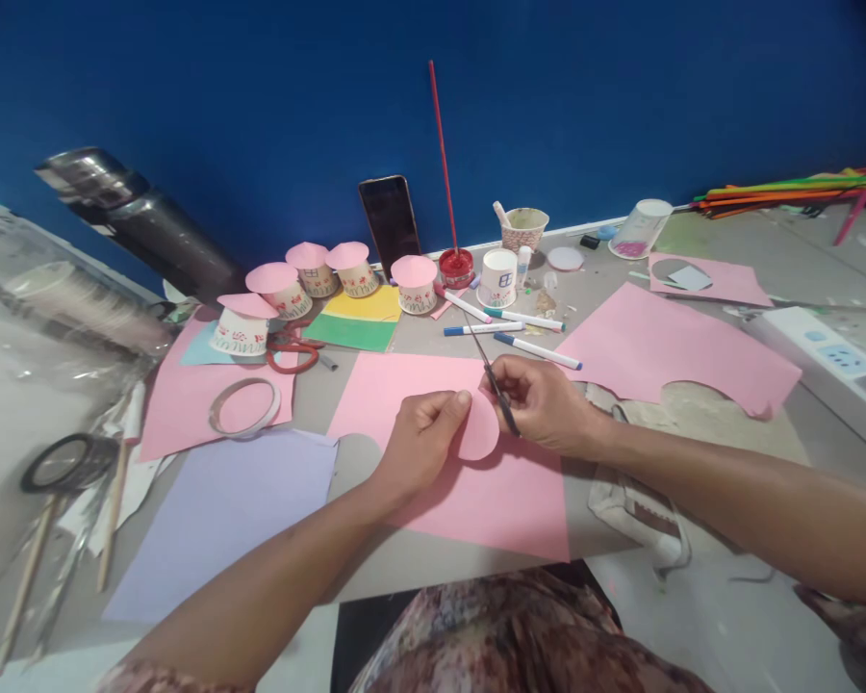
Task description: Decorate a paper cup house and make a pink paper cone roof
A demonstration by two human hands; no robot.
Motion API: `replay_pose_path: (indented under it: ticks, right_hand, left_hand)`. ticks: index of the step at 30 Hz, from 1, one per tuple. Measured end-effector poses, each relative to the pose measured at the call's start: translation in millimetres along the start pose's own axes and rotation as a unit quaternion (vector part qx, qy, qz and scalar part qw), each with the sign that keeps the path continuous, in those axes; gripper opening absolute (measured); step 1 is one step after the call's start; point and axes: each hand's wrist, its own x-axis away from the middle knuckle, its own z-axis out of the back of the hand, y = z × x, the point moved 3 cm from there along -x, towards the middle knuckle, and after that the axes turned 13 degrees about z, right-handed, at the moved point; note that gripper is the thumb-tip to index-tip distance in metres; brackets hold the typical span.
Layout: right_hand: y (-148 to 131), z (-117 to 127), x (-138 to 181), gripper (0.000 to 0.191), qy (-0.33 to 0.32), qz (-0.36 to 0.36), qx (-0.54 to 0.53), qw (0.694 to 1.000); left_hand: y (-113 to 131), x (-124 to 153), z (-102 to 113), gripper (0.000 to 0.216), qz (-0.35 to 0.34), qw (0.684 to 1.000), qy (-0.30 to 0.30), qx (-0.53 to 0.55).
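My left hand is closed, pinching a round pink paper disc between thumb and fingers. My right hand grips a pair of scissors whose blades meet the disc's right edge. Both hands hover over a large pink paper sheet lying on the grey table.
Several paper cups with pink cone roofs stand at the back beside a phone, a red paint pot with a long stick, and markers. Red scissors, a tape ring, lilac paper, another pink sheet and straws lie around.
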Motion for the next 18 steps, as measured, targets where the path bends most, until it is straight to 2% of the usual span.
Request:
replay_pose_path:
  ticks: [5,13,18]
  right_hand:
    - [-5.3,-0.2,-1.3,0.011,-0.004,-0.005,-0.018,1.000]
    - [0.5,-2.5,-0.5,0.018,0.009,-0.084,-0.144,0.986]
    - [-1.5,-3.5,-1.4,0.021,0.013,-0.113,-0.180,0.977]
  left_hand:
    - [-1.9,0.7,-0.8,0.051,-0.023,1.000,0.004,-0.001]
    - [-1.8,1.1,-3.1,0.050,-0.048,0.999,0.002,-0.010]
    - [-1.6,2.6,-2.7,0.048,-0.062,0.998,0.016,-0.021]
